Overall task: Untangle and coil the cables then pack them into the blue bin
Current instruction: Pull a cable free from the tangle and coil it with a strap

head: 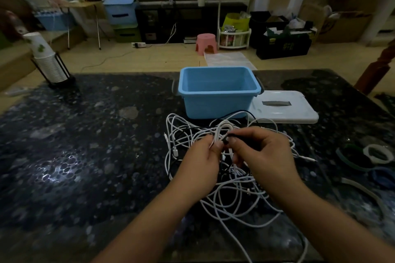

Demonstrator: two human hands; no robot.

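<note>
Hands met over a knot of wires on a dark stone table (85, 134), seen from the head camera, the only view. The left hand (201, 162) had its fingers curled around a gathered bunch of white strands, while the right hand (263, 156) pinched a thin black lead between thumb and forefinger, just beside the left fingertips. Both hands hovered above the tangled cables (230, 194), a loose heap of white loops with a few black lines threaded through, lying on the table directly in front of the blue bin (215, 102).

That bin stood open and held nothing visible; its white lid (284, 111) lay flat at its right side, touching it. By the look of it, the work was at the untangling stage, with no coil formed and nothing packed. The next move seemed to call for drawing the black lead free of the white loops without tightening the knot, then winding it.

A stack of paper cups (46, 60) in a wire holder stood at the table's far left corner. Rolls of tape (376, 153) sat near the right edge. Beyond, the dim room showed a pink stool (206, 41), storage crates and cardboard boxes along the wall.
</note>
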